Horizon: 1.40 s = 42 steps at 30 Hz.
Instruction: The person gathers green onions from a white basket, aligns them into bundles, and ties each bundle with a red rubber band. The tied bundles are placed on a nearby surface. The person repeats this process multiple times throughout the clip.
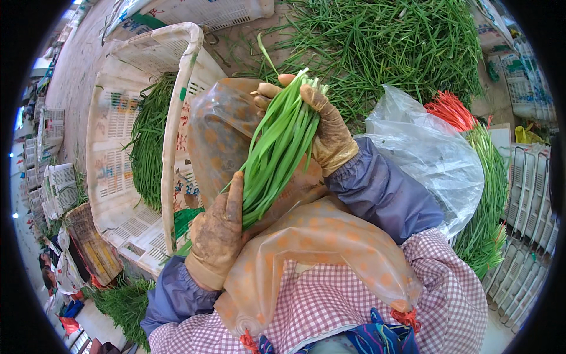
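A bunch of green garlic chives [278,150] lies slantwise in front of me, its pale cut ends at the top. My right hand [329,128], in a stained tan glove, grips it near those ends, with the thumb in front and bare fingertips showing on the far side. Lower down, my left hand [216,236] holds the leafy part from the left; its other fingers are hidden behind the leaves. Beneath the bunch, a translucent plastic apron [309,234] with orange spots covers my lap and knees.
To the left, a white plastic crate [170,132] contains more chives [152,141]. Loose chives [389,48] are heaped on the floor ahead. At right are a clear plastic bag [424,150], red ties [451,110] and bundled chives [482,212], beside stacked crates [526,194].
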Motion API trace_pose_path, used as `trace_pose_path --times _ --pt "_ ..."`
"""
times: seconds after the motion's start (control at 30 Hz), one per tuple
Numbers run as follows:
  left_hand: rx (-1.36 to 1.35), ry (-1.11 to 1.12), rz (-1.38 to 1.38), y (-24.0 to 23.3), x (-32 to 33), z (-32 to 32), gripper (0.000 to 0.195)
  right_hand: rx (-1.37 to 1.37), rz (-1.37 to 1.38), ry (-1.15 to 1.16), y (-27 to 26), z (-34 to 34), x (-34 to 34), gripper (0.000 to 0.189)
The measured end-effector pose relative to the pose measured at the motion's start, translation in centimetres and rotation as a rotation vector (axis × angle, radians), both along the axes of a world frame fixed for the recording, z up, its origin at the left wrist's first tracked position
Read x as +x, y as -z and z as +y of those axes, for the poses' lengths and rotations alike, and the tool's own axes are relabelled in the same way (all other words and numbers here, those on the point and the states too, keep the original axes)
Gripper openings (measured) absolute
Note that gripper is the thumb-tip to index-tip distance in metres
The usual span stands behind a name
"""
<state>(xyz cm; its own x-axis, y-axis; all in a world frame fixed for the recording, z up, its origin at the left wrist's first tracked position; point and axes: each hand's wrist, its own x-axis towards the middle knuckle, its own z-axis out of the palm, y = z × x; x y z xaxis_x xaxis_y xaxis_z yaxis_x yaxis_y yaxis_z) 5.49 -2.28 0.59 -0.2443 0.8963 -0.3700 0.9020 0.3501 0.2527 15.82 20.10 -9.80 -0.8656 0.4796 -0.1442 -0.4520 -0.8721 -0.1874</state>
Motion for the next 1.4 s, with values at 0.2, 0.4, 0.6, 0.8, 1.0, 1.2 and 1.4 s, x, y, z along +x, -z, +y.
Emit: trace_pose_path --times 0.2,0.4,0.6,0.8,1.0,1.2,1.4 --pt "0.178 0.018 -0.444 -6.2 -7.6 2.3 0.102 0.163 0.006 0.003 -0.9 0.2 1.3 0.050" --pt "0.391 -0.151 -1.199 1.8 -4.2 11.4 0.112 0.202 -0.050 0.017 -3.4 0.1 1.4 0.057" --pt "-0.274 -0.384 -1.710 3.3 -0.3 12.0 0.062 0.109 0.104 -0.044 -2.9 1.9 4.0 0.066" --pt "-0.384 -0.466 -1.817 4.4 -0.8 11.7 0.048 0.270 -0.123 0.091 0.7 7.5 4.4 0.036" --pt "-0.287 -0.496 -1.788 3.7 -1.7 10.7 0.065 0.797 -0.367 0.321 -4.4 18.5 10.6 0.032" --pt "-0.329 -0.503 -1.817 4.0 -2.1 10.4 0.071 1.241 -0.677 0.251 -7.6 15.8 7.9 0.065" --pt "-0.180 -0.488 -1.882 5.2 -1.4 10.3 0.079 1.327 -0.284 -0.208 -6.1 5.3 3.1 0.060"
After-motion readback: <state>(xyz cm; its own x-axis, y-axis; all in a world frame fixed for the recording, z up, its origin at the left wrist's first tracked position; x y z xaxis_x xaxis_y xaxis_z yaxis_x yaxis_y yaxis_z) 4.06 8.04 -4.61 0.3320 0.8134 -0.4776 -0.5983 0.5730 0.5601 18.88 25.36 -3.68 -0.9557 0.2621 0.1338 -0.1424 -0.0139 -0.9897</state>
